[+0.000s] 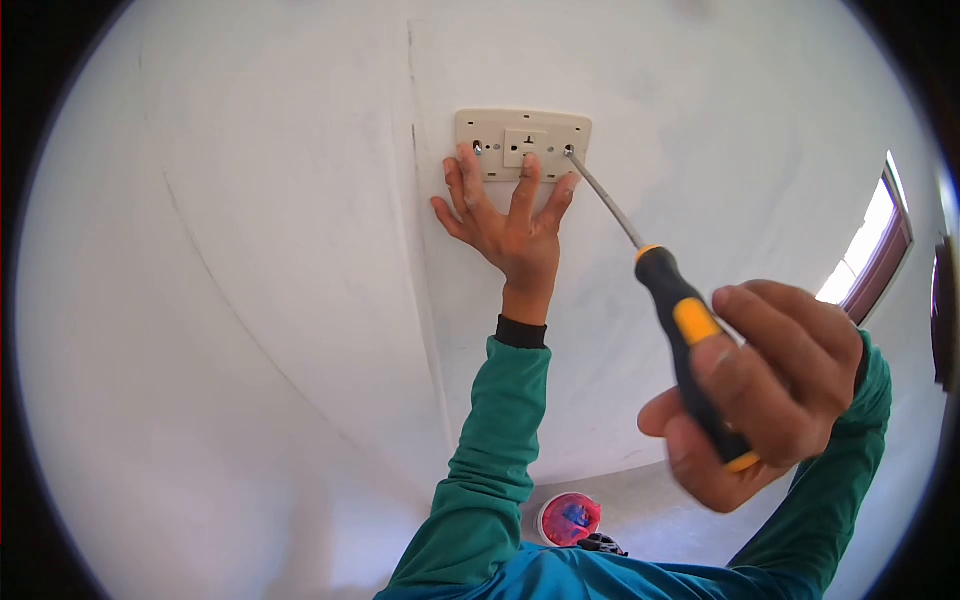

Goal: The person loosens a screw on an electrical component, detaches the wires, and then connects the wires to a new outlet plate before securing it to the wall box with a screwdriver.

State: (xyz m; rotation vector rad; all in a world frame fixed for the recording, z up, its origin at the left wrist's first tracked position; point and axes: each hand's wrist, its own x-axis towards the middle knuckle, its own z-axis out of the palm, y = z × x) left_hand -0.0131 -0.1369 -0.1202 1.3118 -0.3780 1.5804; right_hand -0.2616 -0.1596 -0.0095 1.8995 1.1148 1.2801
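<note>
A cream electrical outlet plate sits against the white wall, with one socket in its middle and a screw at each side. My left hand reaches up to it, fingers spread and fingertips pressing on its face and lower edge. In my right hand is a black and yellow screwdriver, the fingers wrapped around its handle. The shaft slants up to the left, and its tip meets the right-hand screw of the plate.
On the floor below stands a white bucket with pink and blue material in it. A dark object lies beside the bucket. At the right, a window with a brown frame lets in light. A vertical ridge runs down the wall left of the plate.
</note>
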